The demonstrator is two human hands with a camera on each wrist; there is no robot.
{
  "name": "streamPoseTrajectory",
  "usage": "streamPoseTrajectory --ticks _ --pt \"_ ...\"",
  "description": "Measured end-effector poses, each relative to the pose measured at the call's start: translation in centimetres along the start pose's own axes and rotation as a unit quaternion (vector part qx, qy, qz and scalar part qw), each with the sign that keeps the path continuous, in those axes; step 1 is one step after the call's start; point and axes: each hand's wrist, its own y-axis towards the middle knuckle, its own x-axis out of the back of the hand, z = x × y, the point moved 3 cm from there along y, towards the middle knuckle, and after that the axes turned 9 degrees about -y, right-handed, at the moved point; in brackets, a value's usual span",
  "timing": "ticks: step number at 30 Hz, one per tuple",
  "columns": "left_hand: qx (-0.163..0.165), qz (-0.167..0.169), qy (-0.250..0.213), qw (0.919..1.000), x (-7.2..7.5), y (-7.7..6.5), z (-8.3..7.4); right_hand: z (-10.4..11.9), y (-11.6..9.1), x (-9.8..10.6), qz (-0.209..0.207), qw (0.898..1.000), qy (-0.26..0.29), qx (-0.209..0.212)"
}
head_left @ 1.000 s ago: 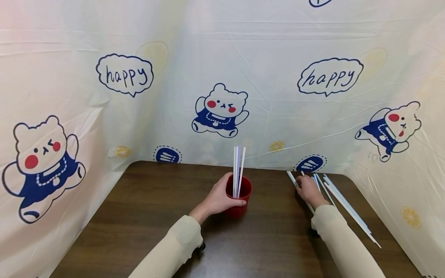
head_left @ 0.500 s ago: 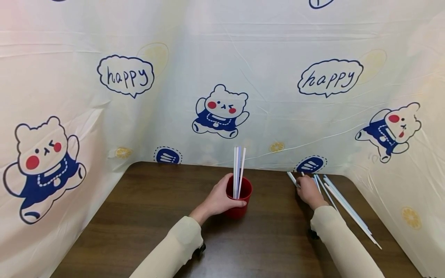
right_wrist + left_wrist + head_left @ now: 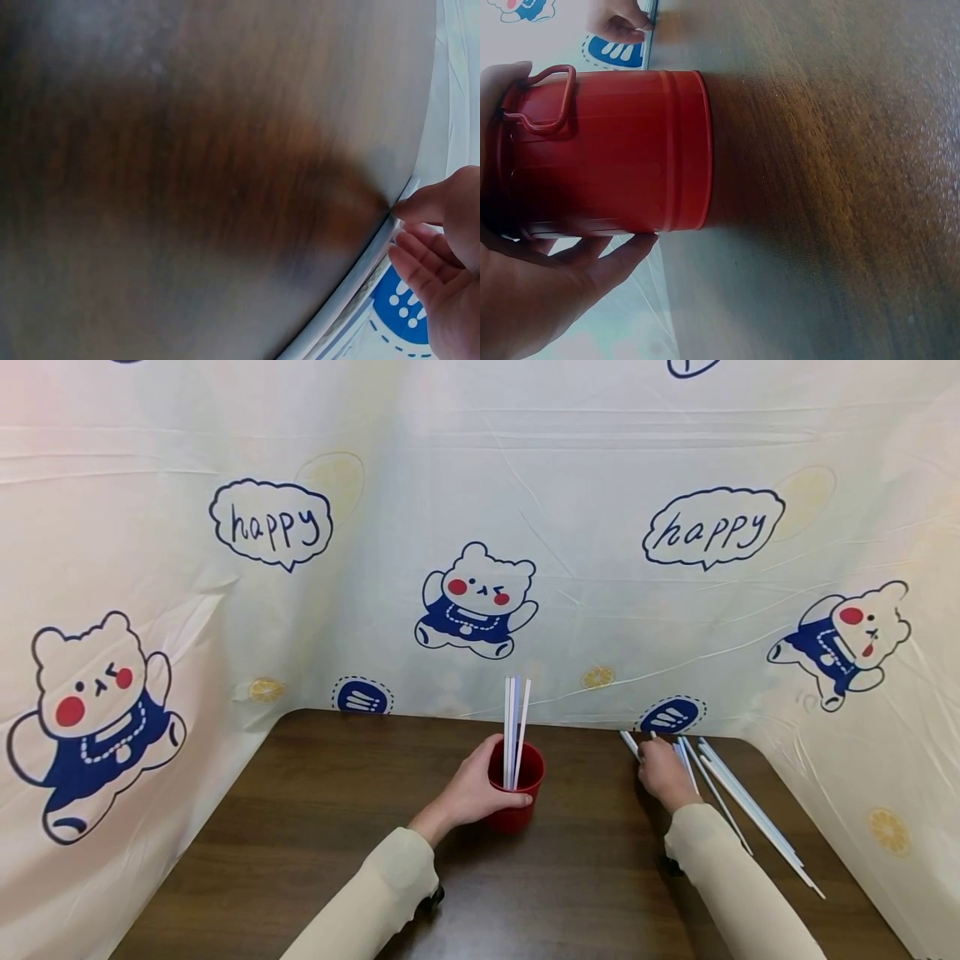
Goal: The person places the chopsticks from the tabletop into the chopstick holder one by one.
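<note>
In the head view my left hand [image 3: 476,789] grips a small red bucket [image 3: 513,817] from its left side, thumb across the front near the rim. Several thin white and lilac sticks [image 3: 510,727] stand upright in it. The left wrist view shows the red bucket [image 3: 622,150] with a wire handle [image 3: 570,101] folded against its side. My right hand [image 3: 666,772] is at the table's back right, among loose sticks. In the right wrist view, thumb and fingers pinch a pale stick [image 3: 330,307] lying along the tabletop; the palm hides part of the bunch.
Several white and pale-blue sticks [image 3: 750,802] lie slanted on the right of the brown wooden table [image 3: 315,827]. Another stick [image 3: 628,742] pokes out left of my right hand. A printed cloth [image 3: 570,527] hangs behind the table and at both sides.
My right hand and forearm have shifted slightly left, and the lower end of a stick now shows beside the sleeve. My left hand and the bucket stay put.
</note>
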Motion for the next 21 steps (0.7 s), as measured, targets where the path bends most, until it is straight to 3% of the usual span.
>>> streamPoseTrajectory --ticks 13,18,21 --pt "0.001 -0.003 0.002 1.0 -0.13 -0.14 -0.01 0.62 0.45 -0.25 0.052 0.998 0.032 -0.036" --pt "0.0 -0.004 0.005 1.0 -0.11 -0.03 0.12 0.42 0.67 0.09 0.036 0.998 0.043 -0.017" --pt "0.0 -0.004 0.006 1.0 -0.09 0.04 0.16 0.39 0.88 0.31 0.05 0.997 0.051 -0.011"
